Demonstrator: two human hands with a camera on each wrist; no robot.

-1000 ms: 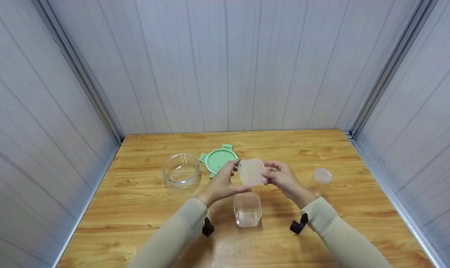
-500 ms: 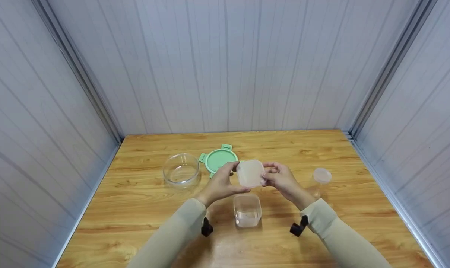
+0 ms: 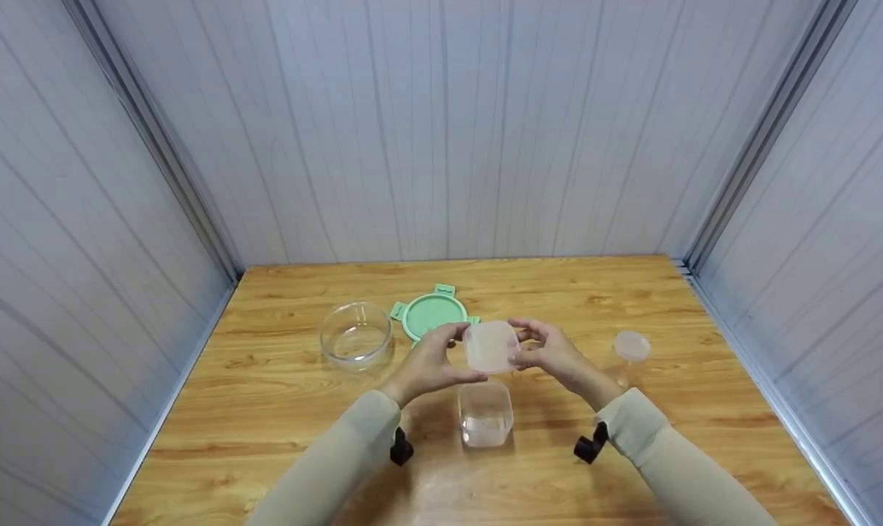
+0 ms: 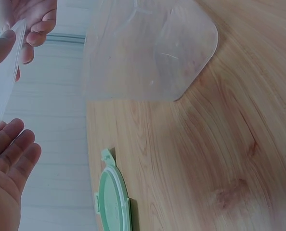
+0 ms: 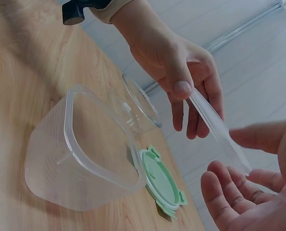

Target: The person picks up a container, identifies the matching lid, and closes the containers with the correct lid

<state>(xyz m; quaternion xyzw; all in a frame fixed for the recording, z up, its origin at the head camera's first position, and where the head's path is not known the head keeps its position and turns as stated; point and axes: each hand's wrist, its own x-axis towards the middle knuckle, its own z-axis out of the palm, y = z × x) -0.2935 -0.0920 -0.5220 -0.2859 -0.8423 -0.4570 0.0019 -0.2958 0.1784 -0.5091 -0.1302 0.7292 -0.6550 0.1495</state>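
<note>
A squarish translucent plastic lid point(image 3: 490, 346) is held up between both hands, above the table. My left hand point(image 3: 428, 367) grips its left side between thumb and fingers. The right hand point(image 3: 558, 361) pinches the lid's right edge, thumb on the near face. In the right wrist view the lid point(image 5: 219, 127) shows edge-on, tilted, with the fingers of both hands spread behind it. Just below stands a clear square plastic container point(image 3: 485, 416), uncovered, its open top upward. Its rim and ribbed wall point(image 5: 85, 159) show closely in the right wrist view.
Behind the left hand lies a green round lid point(image 3: 433, 313) with clip tabs. A round glass bowl point(image 3: 355, 336) stands to its left. At the right is a small clear container with a round whitish lid point(image 3: 632, 345). White panel walls point(image 3: 441, 131) enclose the wooden table point(image 3: 266, 409).
The square lid has come slightly down toward the near side, with both hands around it. Its tilt has changed a little. Everything on the table stays in place.
</note>
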